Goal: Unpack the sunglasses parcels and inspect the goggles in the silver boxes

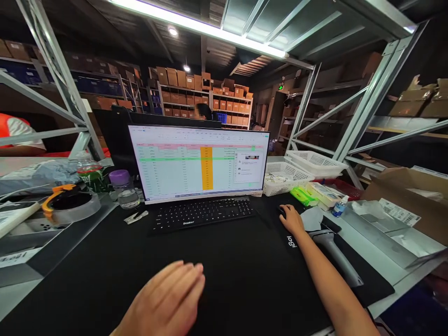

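Note:
My left hand (168,298) lies flat, fingers together and stretched out, on the black desk mat (224,261) in front of the black keyboard (203,212); it holds nothing. My right hand (291,220) is cupped over a dark computer mouse (282,211) to the right of the keyboard. Behind the keyboard stands a monitor (199,161) showing a spreadsheet with an orange column and a green row.
A grey handheld barcode scanner (332,247) lies right of my forearm. White baskets (297,170), green and white packets (315,193), a small bottle (339,206) and a cardboard box (413,196) sit at right. A tape roll (72,203) and purple-capped bottle (124,186) stand at left. Another person (14,135) sits far left.

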